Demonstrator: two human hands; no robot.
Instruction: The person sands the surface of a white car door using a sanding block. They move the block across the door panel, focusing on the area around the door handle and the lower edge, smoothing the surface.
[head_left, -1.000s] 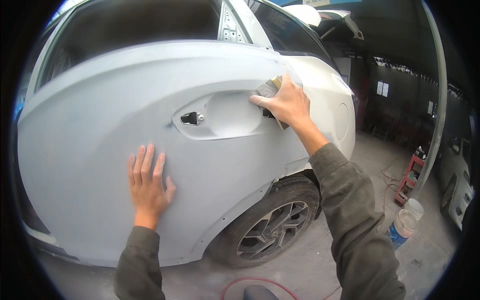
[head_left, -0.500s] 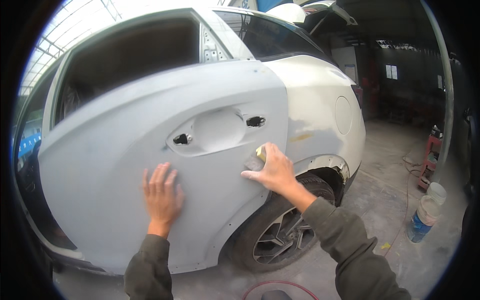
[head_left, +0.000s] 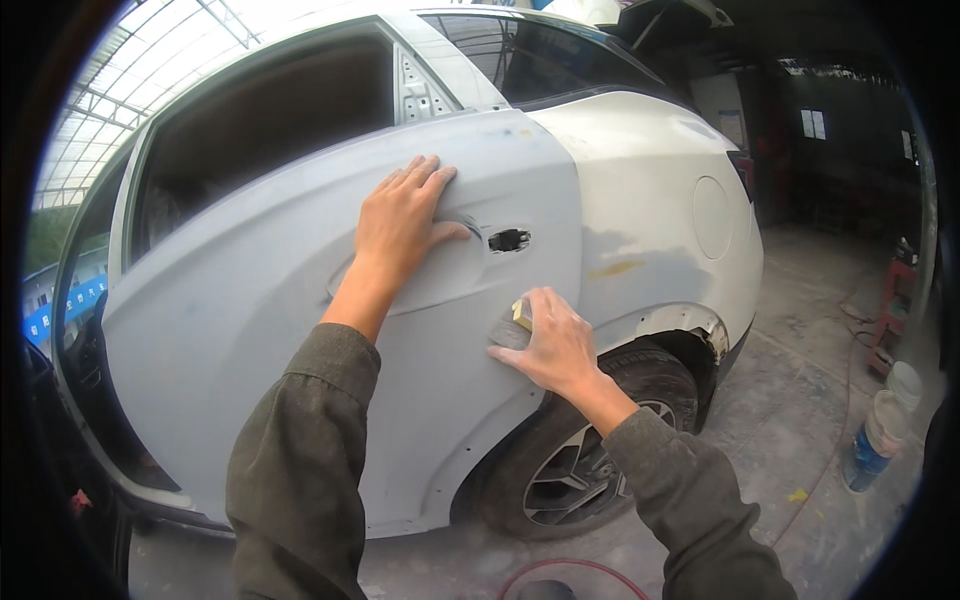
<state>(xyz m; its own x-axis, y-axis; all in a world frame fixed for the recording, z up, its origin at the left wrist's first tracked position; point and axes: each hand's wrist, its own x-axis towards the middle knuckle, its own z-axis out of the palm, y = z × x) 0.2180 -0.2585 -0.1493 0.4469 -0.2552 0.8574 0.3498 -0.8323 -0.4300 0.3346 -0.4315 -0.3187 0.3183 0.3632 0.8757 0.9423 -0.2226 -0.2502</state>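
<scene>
A car's rear door [head_left: 250, 330], coated in matte grey primer, fills the middle of the view. Against its upper part, over the handle recess, lies my left hand [head_left: 400, 220] with fingers stretched out and nothing held. My right hand [head_left: 555, 343] grips a sanding block [head_left: 516, 325], grey with a yellowish top, pressed to the door below the right handle opening [head_left: 510, 240]. My left hand and forearm hide the other handle opening. The block's working face cannot be seen.
The white rear quarter panel [head_left: 640, 150] has a grey patch with a yellow-brown smear. Below are the wheel [head_left: 570, 470] and a red hose [head_left: 590, 565] on the dusty floor. At right stand buckets [head_left: 875, 440] and a red stand [head_left: 893, 310].
My left hand has moved up from the lower door onto the handle area. My right hand stays near the same place with the sanding block. The view has shifted slightly.
</scene>
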